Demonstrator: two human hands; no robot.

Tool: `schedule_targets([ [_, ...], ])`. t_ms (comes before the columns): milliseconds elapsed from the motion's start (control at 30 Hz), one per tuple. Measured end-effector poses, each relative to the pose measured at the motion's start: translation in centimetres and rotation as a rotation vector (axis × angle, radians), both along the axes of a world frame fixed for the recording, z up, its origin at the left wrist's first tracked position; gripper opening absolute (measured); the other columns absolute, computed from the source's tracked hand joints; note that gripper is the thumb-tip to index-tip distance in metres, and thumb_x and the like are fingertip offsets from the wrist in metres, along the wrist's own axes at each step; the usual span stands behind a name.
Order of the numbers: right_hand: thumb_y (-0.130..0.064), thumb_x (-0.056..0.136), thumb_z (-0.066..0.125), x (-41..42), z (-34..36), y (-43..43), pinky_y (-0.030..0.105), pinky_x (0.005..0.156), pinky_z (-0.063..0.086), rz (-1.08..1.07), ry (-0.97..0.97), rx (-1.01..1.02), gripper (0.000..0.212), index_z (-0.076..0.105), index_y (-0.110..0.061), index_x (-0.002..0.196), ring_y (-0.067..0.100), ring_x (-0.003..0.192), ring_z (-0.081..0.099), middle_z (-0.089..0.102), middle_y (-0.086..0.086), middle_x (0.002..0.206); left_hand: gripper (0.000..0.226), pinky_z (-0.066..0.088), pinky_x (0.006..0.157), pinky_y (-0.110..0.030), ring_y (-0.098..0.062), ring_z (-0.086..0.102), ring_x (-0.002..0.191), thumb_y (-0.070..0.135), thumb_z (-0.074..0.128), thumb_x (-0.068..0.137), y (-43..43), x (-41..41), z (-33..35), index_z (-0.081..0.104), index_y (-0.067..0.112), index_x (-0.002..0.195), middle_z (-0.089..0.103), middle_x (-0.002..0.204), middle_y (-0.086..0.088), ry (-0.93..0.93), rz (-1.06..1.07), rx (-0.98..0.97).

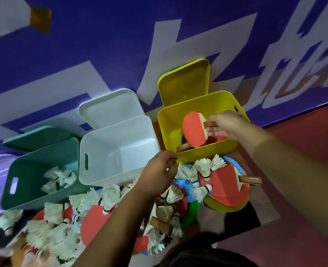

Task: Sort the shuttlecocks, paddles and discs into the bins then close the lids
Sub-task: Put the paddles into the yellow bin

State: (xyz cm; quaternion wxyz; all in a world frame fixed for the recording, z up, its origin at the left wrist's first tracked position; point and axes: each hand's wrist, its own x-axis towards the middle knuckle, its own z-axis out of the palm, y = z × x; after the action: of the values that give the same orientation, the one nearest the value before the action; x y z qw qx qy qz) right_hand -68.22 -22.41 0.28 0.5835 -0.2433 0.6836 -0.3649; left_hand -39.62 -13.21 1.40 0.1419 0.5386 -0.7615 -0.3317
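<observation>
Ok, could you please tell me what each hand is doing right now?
Left hand: pinching the front rim of the yellow bin.
Right hand: holding a paddle by its handle.

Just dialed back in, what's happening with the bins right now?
The right hand holds a red paddle by its handle over the yellow bin, which already has a paddle inside. The left hand is at that bin's front rim. The green bin holds shuttlecocks; a mixed pile lies unsorted and all lids are open.
</observation>
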Motion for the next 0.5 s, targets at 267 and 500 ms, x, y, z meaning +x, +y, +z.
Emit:
schedule_targets([
  [267,-0.011,0.102,0.053,-2.3,-0.5,-0.5,0.046,0.09,0.063,-0.216,0.049,-0.026,0.034,0.048,-0.005,0.136,0.029,0.094,0.074,0.062,0.013,0.107,0.022,0.051,0.083,-0.017,-0.003,0.065,0.095,0.017,0.061,0.1,1.1,-0.1,-2.2,0.069,0.028,0.117,0.071,0.107,0.011,0.045,-0.011,0.059],
  [500,-0.018,0.101,0.054,-1.2,-0.4,5.5,0.037,0.077,0.062,-0.093,0.361,-0.293,0.02,0.074,-0.019,0.098,0.012,0.083,0.075,0.078,0.0,0.096,0.02,0.047,0.077,-0.013,-0.012,0.067,0.093,0.024,0.057,0.103,1.9,-0.8,-3.3,0.073,0.023,0.115,0.074,0.11,0.005,-0.032,-0.076,0.109],
])
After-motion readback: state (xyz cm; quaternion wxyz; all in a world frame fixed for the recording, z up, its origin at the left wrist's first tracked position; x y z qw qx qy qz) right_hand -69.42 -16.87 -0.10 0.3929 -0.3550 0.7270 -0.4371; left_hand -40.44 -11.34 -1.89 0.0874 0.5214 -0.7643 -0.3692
